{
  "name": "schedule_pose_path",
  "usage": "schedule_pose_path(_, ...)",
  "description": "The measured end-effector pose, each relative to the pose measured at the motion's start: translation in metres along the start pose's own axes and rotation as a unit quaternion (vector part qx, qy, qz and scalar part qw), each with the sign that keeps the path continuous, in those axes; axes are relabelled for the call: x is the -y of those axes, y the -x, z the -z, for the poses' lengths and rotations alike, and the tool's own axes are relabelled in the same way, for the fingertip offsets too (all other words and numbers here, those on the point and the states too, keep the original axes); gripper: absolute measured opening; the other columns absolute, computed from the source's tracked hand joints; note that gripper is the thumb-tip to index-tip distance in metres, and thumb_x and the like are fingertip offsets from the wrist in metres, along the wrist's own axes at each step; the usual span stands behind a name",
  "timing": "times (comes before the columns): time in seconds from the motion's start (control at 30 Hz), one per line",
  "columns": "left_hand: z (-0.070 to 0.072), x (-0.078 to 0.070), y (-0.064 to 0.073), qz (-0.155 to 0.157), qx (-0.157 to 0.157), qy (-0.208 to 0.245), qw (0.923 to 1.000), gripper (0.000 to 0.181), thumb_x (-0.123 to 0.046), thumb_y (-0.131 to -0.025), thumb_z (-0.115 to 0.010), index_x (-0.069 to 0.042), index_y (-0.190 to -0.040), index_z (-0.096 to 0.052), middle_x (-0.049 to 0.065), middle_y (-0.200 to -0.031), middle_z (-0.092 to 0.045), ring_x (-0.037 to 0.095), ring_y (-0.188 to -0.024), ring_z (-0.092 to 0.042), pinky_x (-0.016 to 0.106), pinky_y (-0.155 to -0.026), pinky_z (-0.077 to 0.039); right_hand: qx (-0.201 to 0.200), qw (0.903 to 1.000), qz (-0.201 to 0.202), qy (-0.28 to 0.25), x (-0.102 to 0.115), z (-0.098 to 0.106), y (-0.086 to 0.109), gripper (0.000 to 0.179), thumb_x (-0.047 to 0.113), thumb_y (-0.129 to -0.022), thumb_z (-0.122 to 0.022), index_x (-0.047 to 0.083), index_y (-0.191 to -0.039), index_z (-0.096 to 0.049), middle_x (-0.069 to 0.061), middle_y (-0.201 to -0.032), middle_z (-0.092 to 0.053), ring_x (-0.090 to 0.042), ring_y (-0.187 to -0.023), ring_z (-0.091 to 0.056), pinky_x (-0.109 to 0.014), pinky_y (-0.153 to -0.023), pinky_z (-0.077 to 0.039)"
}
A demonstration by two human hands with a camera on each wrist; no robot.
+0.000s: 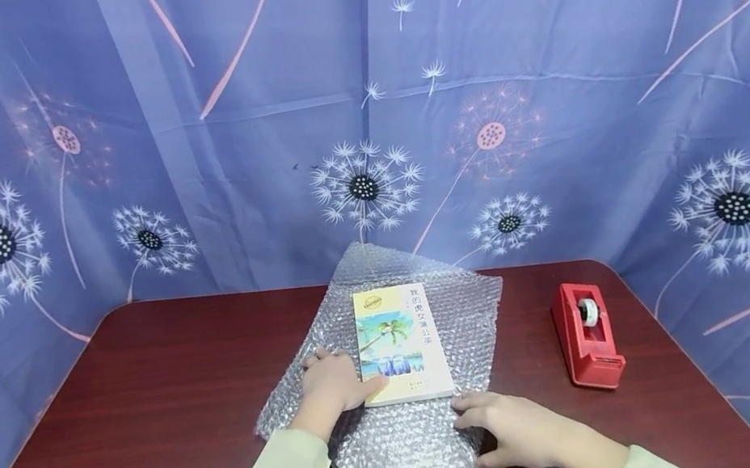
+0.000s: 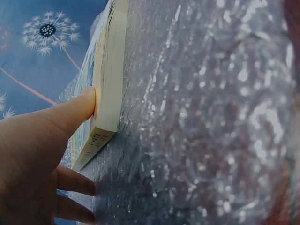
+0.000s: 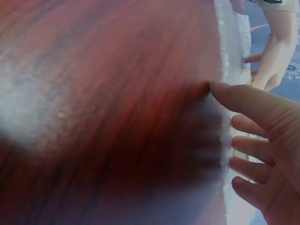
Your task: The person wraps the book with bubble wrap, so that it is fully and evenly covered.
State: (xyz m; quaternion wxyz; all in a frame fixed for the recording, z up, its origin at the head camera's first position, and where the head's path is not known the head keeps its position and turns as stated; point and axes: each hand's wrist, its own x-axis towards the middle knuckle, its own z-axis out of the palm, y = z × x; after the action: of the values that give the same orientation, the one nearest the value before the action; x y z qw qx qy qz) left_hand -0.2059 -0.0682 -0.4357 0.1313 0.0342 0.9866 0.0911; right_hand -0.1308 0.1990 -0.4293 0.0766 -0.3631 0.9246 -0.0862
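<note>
A paperback book with a palm-tree cover lies face up on a sheet of bubble wrap. My left hand is at the book's lower left corner. In the left wrist view, its thumb rests on the cover by the page edge, and the fingers reach down beside the spine onto the bubble wrap. My right hand lies near the book's lower right corner, fingers loosely bent over the wrap's right edge. In the right wrist view, nothing sits between its thumb and fingers.
A red tape dispenser with a small roll of tape stands at the right of the dark red table. Behind the table hangs a blue curtain with dandelions, and the wrap's far corner reaches up against it.
</note>
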Motion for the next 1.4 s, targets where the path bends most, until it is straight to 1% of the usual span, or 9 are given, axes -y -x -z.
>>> schedule_pose_path(0.1,0.0,0.002,-0.002,0.003,0.001,0.0,1.0,0.095,-0.074,-0.079,-0.05,0.002,-0.137,-0.046,0.037,-0.144,-0.031,0.054,-0.128,-0.035,0.054,-0.085,-0.051,-0.022,0.9991,0.033,0.015,-0.001,-0.001,0.001,0.044,0.036,-0.075,-0.077,0.013,-0.111,-0.07,-0.006,-0.127,-0.061,-0.022,-0.118,-0.057,-0.036,-0.095,-0.051)
schedule_pose_path(0.27,0.002,0.002,-0.006,0.006,0.002,0.003,1.0,0.097,-0.074,-0.079,-0.051,0.001,-0.139,-0.044,0.036,-0.145,-0.029,0.053,-0.129,-0.034,0.053,-0.087,-0.051,-0.087,0.9913,0.082,0.055,-0.004,-0.004,0.002,0.031,0.032,-0.078,-0.076,0.017,-0.104,-0.072,-0.005,-0.119,-0.065,-0.02,-0.109,-0.063,-0.034,-0.085,-0.055)
schedule_pose_path(0.47,0.003,0.001,-0.01,0.002,-0.007,-0.002,1.0,0.101,-0.077,-0.077,-0.049,0.001,-0.141,-0.041,0.036,-0.145,-0.03,0.053,-0.13,-0.033,0.053,-0.086,-0.052,-0.174,0.9717,0.143,0.071,-0.007,-0.01,0.001,0.021,0.022,-0.076,-0.077,0.02,-0.097,-0.073,0.003,-0.102,-0.068,-0.012,-0.094,-0.064,-0.026,-0.078,-0.054)
schedule_pose_path(0.6,0.005,0.001,-0.01,0.0,-0.012,-0.003,0.9999,0.102,-0.078,-0.076,-0.049,0.001,-0.14,-0.042,0.035,-0.144,-0.032,0.051,-0.127,-0.037,0.055,-0.088,-0.05,-0.203,0.9641,0.163,0.055,-0.008,-0.013,-0.001,0.015,0.018,-0.078,-0.075,0.019,-0.092,-0.073,0.006,-0.095,-0.067,-0.008,-0.087,-0.063,-0.022,-0.076,-0.052)
schedule_pose_path(0.77,0.006,0.001,-0.009,0.0,-0.011,-0.001,0.9999,0.102,-0.078,-0.076,-0.05,0.001,-0.14,-0.043,0.035,-0.144,-0.032,0.051,-0.127,-0.037,0.056,-0.087,-0.05,-0.191,0.9728,0.13,0.019,-0.007,-0.011,-0.001,0.004,0.019,-0.085,-0.069,0.019,-0.089,-0.071,0.007,-0.094,-0.067,-0.007,-0.088,-0.063,-0.024,-0.078,-0.053)
schedule_pose_path(1.03,0.006,0.002,-0.003,-0.004,-0.003,0.011,0.9999,0.1,-0.077,-0.075,-0.051,0.002,-0.137,-0.046,0.035,-0.144,-0.032,0.052,-0.129,-0.034,0.056,-0.087,-0.051,-0.174,0.9828,0.052,-0.033,0.0,-0.01,0.0,0.007,0.022,-0.09,-0.063,0.02,-0.088,-0.07,0.015,-0.085,-0.067,0.0,-0.081,-0.062,-0.023,-0.07,-0.053)
schedule_pose_path(1.17,0.004,0.003,0.0,-0.003,-0.006,0.019,0.9998,0.099,-0.076,-0.076,-0.053,0.003,-0.136,-0.047,0.035,-0.144,-0.033,0.052,-0.129,-0.034,0.057,-0.092,-0.048,-0.174,0.9822,0.031,-0.065,0.0,-0.01,-0.003,0.007,0.02,-0.091,-0.063,0.019,-0.087,-0.069,0.016,-0.08,-0.065,0.006,-0.073,-0.057,-0.019,-0.063,-0.05)
schedule_pose_path(1.27,0.002,0.004,0.001,-0.001,-0.008,0.027,0.9996,0.099,-0.075,-0.075,-0.054,0.002,-0.136,-0.048,0.035,-0.144,-0.033,0.052,-0.129,-0.035,0.058,-0.091,-0.047,-0.187,0.9791,0.027,-0.075,-0.001,-0.013,-0.006,0.006,0.02,-0.09,-0.063,0.02,-0.086,-0.068,0.017,-0.078,-0.064,0.009,-0.069,-0.053,-0.017,-0.061,-0.047)
schedule_pose_path(1.4,0.001,0.006,0.0,0.001,-0.005,0.034,0.9994,0.099,-0.076,-0.074,-0.054,0.001,-0.135,-0.049,0.035,-0.145,-0.031,0.052,-0.13,-0.033,0.056,-0.087,-0.05,-0.203,0.9756,0.018,-0.082,-0.003,-0.014,-0.009,0.007,0.022,-0.091,-0.063,0.021,-0.086,-0.068,0.016,-0.079,-0.066,0.009,-0.07,-0.055,-0.018,-0.062,-0.049)
